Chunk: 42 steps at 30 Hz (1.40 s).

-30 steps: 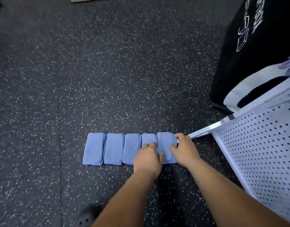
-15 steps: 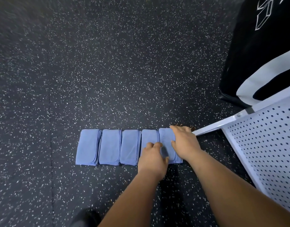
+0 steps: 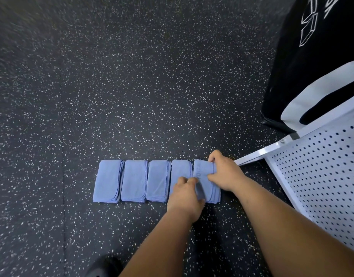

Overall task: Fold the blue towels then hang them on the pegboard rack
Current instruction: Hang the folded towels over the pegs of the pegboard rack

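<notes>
From the head camera I see five folded blue towels (image 3: 134, 180) lying edge to edge in a row on the speckled dark floor (image 3: 132, 96). The right hand (image 3: 225, 172) curls its fingers round the far right corner of the rightmost towel (image 3: 204, 172), and the left hand (image 3: 185, 196) pinches its near left edge. The white pegboard rack (image 3: 322, 176) stands just beside it on the right, with a black bag (image 3: 312, 56) behind

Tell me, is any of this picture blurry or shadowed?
Head view: the floor streaks with blur at the top left; the folded towels, left hand and right hand are sharp; lighting is even, a shadow darkens the floor between the forearms.
</notes>
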Tool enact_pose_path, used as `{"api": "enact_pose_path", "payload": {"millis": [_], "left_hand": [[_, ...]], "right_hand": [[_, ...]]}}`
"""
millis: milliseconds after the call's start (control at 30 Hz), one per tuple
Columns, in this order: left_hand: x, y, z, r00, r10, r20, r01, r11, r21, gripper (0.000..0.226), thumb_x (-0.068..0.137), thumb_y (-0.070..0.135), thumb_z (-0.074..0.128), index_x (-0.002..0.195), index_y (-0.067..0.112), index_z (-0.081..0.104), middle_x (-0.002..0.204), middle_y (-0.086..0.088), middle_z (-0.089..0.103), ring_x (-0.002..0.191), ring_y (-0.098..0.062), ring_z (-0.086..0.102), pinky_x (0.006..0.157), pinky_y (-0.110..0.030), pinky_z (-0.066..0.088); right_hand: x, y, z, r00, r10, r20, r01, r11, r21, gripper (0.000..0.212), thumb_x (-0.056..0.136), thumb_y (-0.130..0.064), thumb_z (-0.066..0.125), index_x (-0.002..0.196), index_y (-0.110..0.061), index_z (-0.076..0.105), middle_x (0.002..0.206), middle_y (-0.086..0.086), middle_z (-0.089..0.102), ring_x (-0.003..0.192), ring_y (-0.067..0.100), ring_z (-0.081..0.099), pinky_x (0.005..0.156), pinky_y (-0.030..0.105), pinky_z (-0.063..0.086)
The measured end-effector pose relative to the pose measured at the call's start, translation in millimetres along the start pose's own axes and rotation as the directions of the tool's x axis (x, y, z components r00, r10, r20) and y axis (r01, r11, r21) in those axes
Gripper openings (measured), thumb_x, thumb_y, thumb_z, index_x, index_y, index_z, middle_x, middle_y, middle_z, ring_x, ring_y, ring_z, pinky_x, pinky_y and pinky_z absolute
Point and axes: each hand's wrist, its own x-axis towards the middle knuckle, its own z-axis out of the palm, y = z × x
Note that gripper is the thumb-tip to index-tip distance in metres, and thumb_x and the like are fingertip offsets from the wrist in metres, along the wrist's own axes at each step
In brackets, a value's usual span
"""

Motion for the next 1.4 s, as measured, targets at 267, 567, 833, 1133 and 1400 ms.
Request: {"api": "enact_pose_path", "payload": {"millis": [267,567,833,1133,1400], "left_hand": [[-20,37,-25,0.993,0.078,-0.089,-0.090,0.985,-0.148,0.061,0.092,0.033,0.075,0.147,0.028,0.051,0.139,0.000,0.052,0.128,-0.026,0.052,0.107,-0.045,0.050],[-113,82,-71,0.965,0.240,-0.108,-0.263,0.868,-0.421,0.052,0.085,0.030,0.085,0.130,0.025,0.058,0.117,0.006,0.069,0.106,-0.021,0.070,0.090,-0.034,0.058],[-207,104,-53,0.904,0.383,-0.189,-0.427,0.808,-0.407,0.046,0.072,0.050,0.078,0.113,0.035,0.065,0.104,0.013,0.076,0.096,-0.012,0.072,0.089,-0.040,0.060],[-300,158,-31,0.794,0.545,-0.269,-0.608,0.702,-0.370,0.031,0.093,0.024,0.072,0.123,0.030,0.067,0.105,0.014,0.075,0.092,0.002,0.068,0.084,-0.021,0.053],[-344,214,-55,0.673,0.671,-0.312,-0.739,0.591,-0.322,0.035,0.093,0.044,0.063,0.125,0.033,0.071,0.112,0.020,0.075,0.098,-0.004,0.071,0.095,-0.037,0.059]], "right_hand": [[-54,-21,-59,0.998,0.012,-0.064,0.003,0.974,0.225,0.055,0.073,-0.020,0.086,0.116,-0.032,0.055,0.107,-0.010,0.063,0.094,0.011,0.064,0.081,0.032,0.052],[-193,-35,-121,0.998,-0.018,-0.057,0.045,0.863,0.502,0.077,0.072,0.000,0.092,0.134,-0.026,0.054,0.128,-0.006,0.067,0.109,0.012,0.073,0.088,0.027,0.061],[-334,-36,-115,0.949,0.064,-0.310,0.109,0.854,0.509,0.060,0.087,-0.018,0.087,0.136,-0.038,0.059,0.124,-0.018,0.069,0.101,0.000,0.071,0.083,0.010,0.054],[-440,-42,-122,0.738,0.204,-0.643,0.086,0.917,0.389,0.037,0.103,-0.026,0.060,0.138,-0.036,0.062,0.123,-0.011,0.071,0.100,0.013,0.067,0.086,0.029,0.051],[-500,-30,-137,0.378,0.363,-0.852,0.101,0.898,0.427,0.031,0.105,-0.031,0.057,0.134,-0.024,0.066,0.122,0.004,0.072,0.111,0.028,0.065,0.089,0.039,0.051]]}}
